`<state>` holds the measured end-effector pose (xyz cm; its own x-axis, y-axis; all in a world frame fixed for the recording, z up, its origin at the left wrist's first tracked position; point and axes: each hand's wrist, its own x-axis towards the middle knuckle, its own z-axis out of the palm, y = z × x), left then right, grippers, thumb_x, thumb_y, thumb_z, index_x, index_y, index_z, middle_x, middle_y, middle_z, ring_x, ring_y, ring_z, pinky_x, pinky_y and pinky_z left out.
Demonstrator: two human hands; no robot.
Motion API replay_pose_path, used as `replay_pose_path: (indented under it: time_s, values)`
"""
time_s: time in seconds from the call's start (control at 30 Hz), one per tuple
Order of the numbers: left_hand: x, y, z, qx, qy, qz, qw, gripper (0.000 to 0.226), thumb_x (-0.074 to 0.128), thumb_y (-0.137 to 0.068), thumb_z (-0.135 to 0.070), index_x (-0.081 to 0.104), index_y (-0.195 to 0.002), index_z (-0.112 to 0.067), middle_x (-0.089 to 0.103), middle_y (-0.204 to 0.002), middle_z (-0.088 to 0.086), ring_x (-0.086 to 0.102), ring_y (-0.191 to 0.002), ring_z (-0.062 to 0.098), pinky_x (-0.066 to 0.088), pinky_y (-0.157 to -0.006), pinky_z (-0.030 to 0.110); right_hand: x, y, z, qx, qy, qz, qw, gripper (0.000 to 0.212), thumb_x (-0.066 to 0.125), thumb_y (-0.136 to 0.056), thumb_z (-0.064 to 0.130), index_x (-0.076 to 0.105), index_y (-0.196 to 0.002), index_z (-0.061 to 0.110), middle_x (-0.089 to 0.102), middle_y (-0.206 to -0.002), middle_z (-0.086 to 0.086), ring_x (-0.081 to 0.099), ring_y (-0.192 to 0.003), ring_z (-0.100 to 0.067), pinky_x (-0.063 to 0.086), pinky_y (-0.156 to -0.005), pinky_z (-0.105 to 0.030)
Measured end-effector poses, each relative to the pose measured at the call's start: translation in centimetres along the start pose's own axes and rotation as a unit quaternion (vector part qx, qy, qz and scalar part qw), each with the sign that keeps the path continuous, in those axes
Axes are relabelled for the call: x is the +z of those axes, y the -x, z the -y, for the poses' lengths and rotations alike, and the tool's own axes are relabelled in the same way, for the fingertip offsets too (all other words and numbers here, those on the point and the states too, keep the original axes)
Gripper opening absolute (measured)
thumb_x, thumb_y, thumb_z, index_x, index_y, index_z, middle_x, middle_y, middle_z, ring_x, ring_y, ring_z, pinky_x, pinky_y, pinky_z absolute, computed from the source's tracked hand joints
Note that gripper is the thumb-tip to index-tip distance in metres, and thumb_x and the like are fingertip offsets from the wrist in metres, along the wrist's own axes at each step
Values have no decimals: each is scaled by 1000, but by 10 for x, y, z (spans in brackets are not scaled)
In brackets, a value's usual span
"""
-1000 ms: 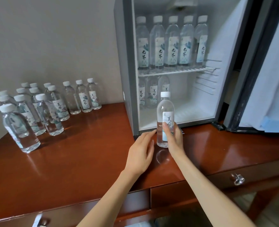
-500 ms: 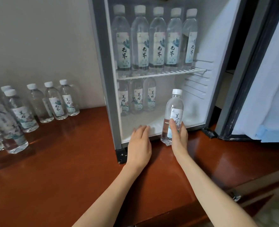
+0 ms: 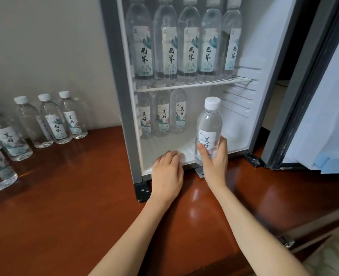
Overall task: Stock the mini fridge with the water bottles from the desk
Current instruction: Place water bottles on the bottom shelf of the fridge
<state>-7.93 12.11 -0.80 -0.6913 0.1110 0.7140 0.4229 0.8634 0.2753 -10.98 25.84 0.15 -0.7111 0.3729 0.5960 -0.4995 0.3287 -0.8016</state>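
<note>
The mini fridge [image 3: 122, 108] stands open on the wooden desk [image 3: 69, 206]. My right hand [image 3: 214, 162] grips a clear water bottle [image 3: 208, 124] with a white cap, held upright at the front of the fridge's lower compartment. My left hand [image 3: 167, 172] rests flat on the fridge's bottom front edge, holding nothing. Three small bottles [image 3: 162, 114] stand at the back of the lower compartment. Several taller bottles [image 3: 188, 42] fill the wire shelf [image 3: 194, 83] above. More bottles [image 3: 55, 118] wait on the desk at the left.
The fridge door [image 3: 324, 96] hangs open at the right. The wall behind the desk is beige. A drawer handle [image 3: 287, 241] shows at the desk's front right. To the right of the three back bottles the lower fridge floor is bare white.
The view has closed in on the fridge. My right hand has carried the bottle from the desk up to the lower compartment's opening. My left hand has moved onto the fridge's bottom edge.
</note>
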Motion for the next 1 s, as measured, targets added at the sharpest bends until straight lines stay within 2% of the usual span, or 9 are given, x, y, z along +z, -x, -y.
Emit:
replay_pose_path:
  time_s: [0.1,0.17,0.3,0.37,0.43,0.5,0.7,0.87,1.0]
  values:
    - [0,2,1,0,0,-1,1000,26,63,-83,-1,68,-107,-9,67,-107,4,62,-105,25,45,-90,34,2,0,1,-27,9,25,999,59,63,-78,47,52,-114,2,43,-110,-6,50,-97,-6,37,-83,-6]
    - [0,3,1,-1,2,2,1000,27,62,-83,-2,67,-108,-9,67,-109,3,61,-107,25,43,-91,33,1,-2,1,-21,6,30,999,62,63,-76,49,53,-114,1,45,-109,-11,48,-94,-2,34,-82,-2]
    - [1,3,1,-4,4,3,1000,27,62,-83,-3,67,-109,-10,67,-110,3,60,-107,24,44,-91,34,-1,-6,-1,18,-20,14,1000,63,69,-84,34,42,-138,13,53,-125,-6,54,-105,-12,44,-88,-18]
    - [1,3,2,-4,4,-1,1000,26,63,-82,-3,67,-107,-10,67,-109,3,60,-106,25,45,-90,34,-2,-7,-2,24,-21,-4,999,62,66,-87,33,35,-140,23,57,-121,2,57,-99,-5,47,-81,-20]
    - [1,3,2,-4,3,-2,1000,26,63,-82,-3,67,-106,-10,67,-108,3,61,-105,25,46,-89,34,-2,-7,-4,12,12,-9,1000,56,60,-92,35,35,-140,23,58,-115,3,56,-89,1,48,-77,-26]
    - [2,3,2,-5,2,0,1000,25,63,-82,-4,67,-106,-10,67,-108,3,61,-105,25,45,-89,34,0,-7,-6,6,55,-9,998,56,55,-95,36,34,-144,18,57,-117,-3,57,-98,-12,47,-80,-34]
    - [1,3,1,-7,4,3,1000,26,63,-82,-4,67,-106,-10,67,-108,3,61,-105,25,46,-89,35,0,-5,-8,-22,207,-3,978,96,79,-73,43,24,-149,25,48,-120,-2,56,-104,-26,45,-71,-33]
    - [0,4,0,-7,2,3,1000,26,63,-81,-3,67,-107,-9,67,-108,4,61,-105,26,46,-89,35,3,-21,-7,34,239,18,970,90,78,-76,38,26,-149,21,52,-134,-5,56,-114,-33,48,-79,-40]
    - [-1,5,0,-6,3,8,1000,27,63,-82,-4,67,-109,-9,67,-110,5,61,-108,27,46,-91,36,11,-50,-9,84,265,63,958,76,77,-77,35,36,-137,15,59,-125,-7,59,-108,-33,45,-78,-38]
